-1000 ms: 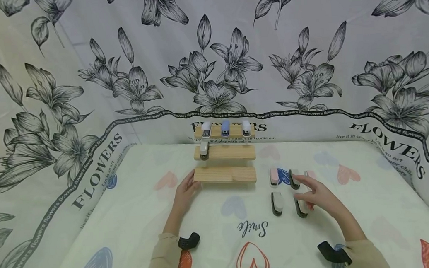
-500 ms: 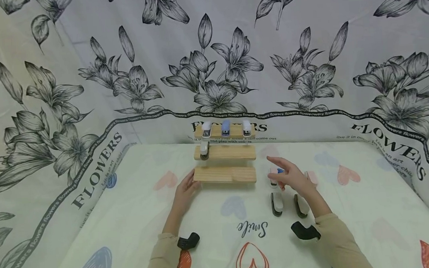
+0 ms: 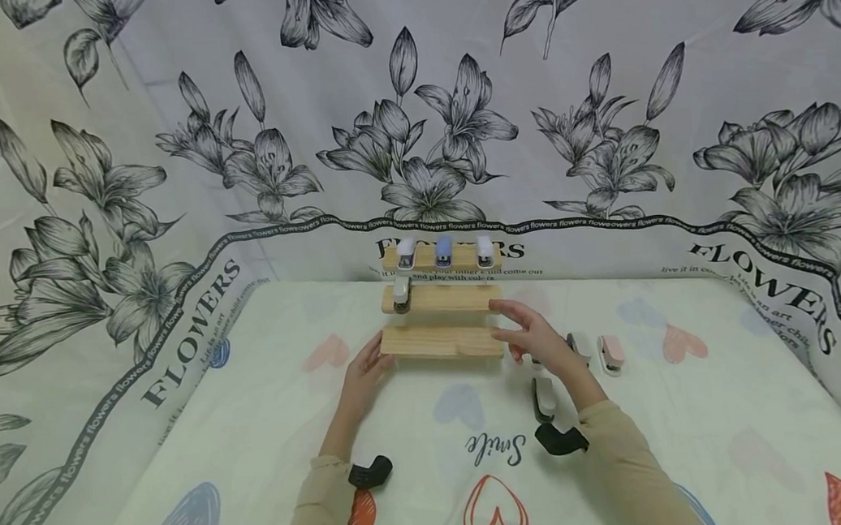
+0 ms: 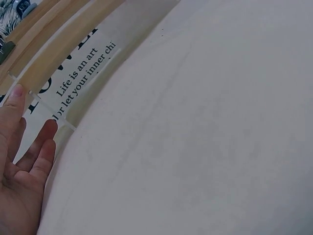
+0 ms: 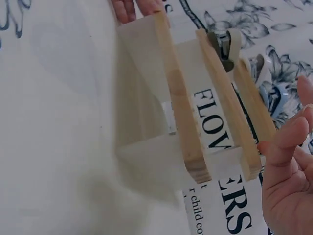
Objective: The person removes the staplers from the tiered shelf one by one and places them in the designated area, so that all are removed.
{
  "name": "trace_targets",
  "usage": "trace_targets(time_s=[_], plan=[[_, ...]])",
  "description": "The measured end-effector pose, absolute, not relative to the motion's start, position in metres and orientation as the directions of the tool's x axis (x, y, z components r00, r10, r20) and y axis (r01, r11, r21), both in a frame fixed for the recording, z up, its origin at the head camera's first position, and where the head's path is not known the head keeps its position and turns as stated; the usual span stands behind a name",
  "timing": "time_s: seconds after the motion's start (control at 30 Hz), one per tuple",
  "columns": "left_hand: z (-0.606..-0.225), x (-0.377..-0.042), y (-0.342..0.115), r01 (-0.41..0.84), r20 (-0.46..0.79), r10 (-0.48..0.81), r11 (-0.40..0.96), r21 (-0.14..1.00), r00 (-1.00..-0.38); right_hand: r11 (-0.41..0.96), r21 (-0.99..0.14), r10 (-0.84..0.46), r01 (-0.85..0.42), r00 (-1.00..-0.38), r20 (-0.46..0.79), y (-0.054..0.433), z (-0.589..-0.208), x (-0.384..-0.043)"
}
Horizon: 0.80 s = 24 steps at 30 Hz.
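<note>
A three-tier wooden display stand [image 3: 441, 341] stands on the cloth at the back. My left hand [image 3: 364, 374] holds the left end of its lowest plank; in the left wrist view the thumb rests on the wood with the fingers below. My right hand [image 3: 539, 342] is at the stand's right end, index finger and thumb extended toward the middle and lowest planks, with no stapler in it. A grey stapler [image 3: 401, 294] sits at the left of the middle plank. The top plank carries a white stapler [image 3: 406, 253], a blue stapler [image 3: 443, 250] and another white stapler [image 3: 485, 251].
Right of the stand, a grey stapler [image 3: 544, 398], a dark-based stapler [image 3: 578, 346] and a pink stapler [image 3: 612, 354] lie on the heart-print cloth [image 3: 257, 436]. My right hand and arm cover others there. A flower-print curtain [image 3: 423, 91] hangs behind the stand.
My right hand has moved left from over the loose staplers to the stand's right end. My left hand has stayed at the left end, and the staplers on the planks have not moved.
</note>
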<state>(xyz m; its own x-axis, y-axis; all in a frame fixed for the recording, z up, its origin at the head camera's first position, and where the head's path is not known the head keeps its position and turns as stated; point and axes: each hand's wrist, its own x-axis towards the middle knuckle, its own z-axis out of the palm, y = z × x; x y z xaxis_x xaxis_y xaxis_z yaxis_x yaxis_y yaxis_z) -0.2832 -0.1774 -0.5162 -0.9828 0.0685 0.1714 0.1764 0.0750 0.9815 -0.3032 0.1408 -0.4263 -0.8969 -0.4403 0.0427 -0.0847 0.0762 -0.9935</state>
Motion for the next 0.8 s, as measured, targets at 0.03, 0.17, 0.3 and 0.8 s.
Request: trace_targets(time_s=[0.03, 0.17, 0.3, 0.8], plan=[[-0.516, -0.283, -0.177, 0.176, 0.171, 0.068, 0.076, 0.981, -0.983, 0.073, -0.994, -0.444, -0.079, -0.895, 0.039, 0.139, -0.426, -0.304], [-0.516, -0.282, -0.177, 0.18, 0.174, 0.072, 0.08, 0.98, -0.982, 0.066, -0.996, -0.444, -0.061, -0.896, 0.025, 0.131, -0.424, -0.308], [-0.513, -0.282, -0.177, 0.165, 0.159, 0.083, 0.066, 0.984, -0.984, 0.062, -0.997, -0.449, -0.041, -0.894, 0.009, 0.123, -0.424, -0.311], [-0.488, -0.27, -0.171, 0.161, 0.152, 0.087, 0.11, 0.981, -0.984, 0.125, -0.991, -0.476, -0.041, -0.879, -0.024, 0.089, -0.417, -0.307]])
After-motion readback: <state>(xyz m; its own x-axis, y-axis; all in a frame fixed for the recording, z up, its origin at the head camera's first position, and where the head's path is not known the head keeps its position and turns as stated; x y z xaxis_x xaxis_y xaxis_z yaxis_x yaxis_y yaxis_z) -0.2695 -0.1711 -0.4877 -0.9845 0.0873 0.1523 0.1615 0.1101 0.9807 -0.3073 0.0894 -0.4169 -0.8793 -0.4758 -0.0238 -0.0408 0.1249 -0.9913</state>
